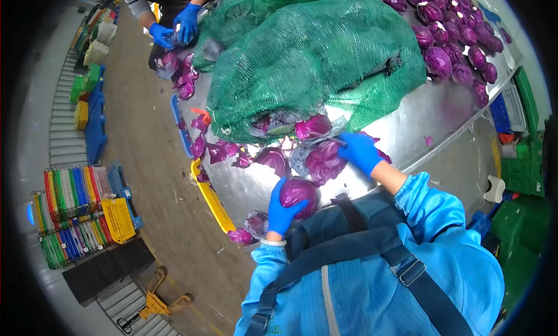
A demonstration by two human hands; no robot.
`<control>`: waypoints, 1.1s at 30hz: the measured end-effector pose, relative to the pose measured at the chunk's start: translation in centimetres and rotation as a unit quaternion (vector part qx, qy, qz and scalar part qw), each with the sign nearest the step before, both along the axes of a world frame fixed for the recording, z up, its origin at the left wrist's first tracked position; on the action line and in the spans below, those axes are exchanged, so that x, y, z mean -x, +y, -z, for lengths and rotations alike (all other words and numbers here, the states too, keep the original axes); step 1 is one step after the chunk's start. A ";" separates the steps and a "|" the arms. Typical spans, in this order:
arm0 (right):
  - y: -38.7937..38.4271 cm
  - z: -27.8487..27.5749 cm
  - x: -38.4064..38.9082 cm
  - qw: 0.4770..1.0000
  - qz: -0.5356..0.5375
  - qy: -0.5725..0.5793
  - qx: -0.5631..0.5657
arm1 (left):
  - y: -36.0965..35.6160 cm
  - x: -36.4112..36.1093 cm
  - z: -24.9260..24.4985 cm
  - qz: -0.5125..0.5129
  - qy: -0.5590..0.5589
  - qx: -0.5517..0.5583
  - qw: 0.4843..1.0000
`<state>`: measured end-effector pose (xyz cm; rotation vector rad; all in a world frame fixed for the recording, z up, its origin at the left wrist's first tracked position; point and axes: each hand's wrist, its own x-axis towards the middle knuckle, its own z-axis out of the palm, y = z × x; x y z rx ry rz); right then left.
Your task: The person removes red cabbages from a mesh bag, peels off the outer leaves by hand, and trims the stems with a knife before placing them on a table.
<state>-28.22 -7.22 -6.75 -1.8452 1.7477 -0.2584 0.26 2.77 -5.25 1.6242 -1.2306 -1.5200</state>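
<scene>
My left hand (282, 213), in a blue glove, is wrapped round a peeled red cabbage (300, 195) close to my apron. With my right hand (360, 153), also gloved in blue, I grip the edge of a loose purple cabbage leaf (325, 163); the fingertips are partly hidden behind it. More torn leaves (272, 159) lie on the metal table (232, 185) between my hands and a large green mesh sack (302, 63). Cabbages with dull outer leaves show through the netting and at its opening.
Many peeled red cabbages (437, 63) are piled at the table's far right. Across the table, a co-worker's blue-gloved hands (177, 31) hold a cabbage. A yellow crate (210, 196) and a blue crate (181, 127) stand along the left edge. A pallet jack (154, 304) is on the floor.
</scene>
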 end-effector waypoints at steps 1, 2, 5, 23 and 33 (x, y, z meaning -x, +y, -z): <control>-0.7 0.7 1.2 1.000 0.001 0.005 -0.016 | -0.4 -0.4 -0.3 0.011 -0.016 0.044 0.999; -0.9 -1.4 0.9 0.998 -0.029 -0.053 0.016 | -0.5 -0.6 -1.0 0.024 -0.032 0.086 0.996; 1.3 -5.6 -3.4 0.971 -0.093 -0.196 0.099 | -1.0 0.1 -4.1 0.093 -0.127 0.197 0.968; -0.1 -7.7 -4.1 0.958 -0.050 -0.253 0.127 | -4.1 0.0 -5.1 -0.314 0.390 -0.018 0.865; 0.8 -1.7 -9.0 0.949 -0.137 -0.267 -0.097 | -1.7 1.3 -1.1 -0.275 0.516 -0.230 0.778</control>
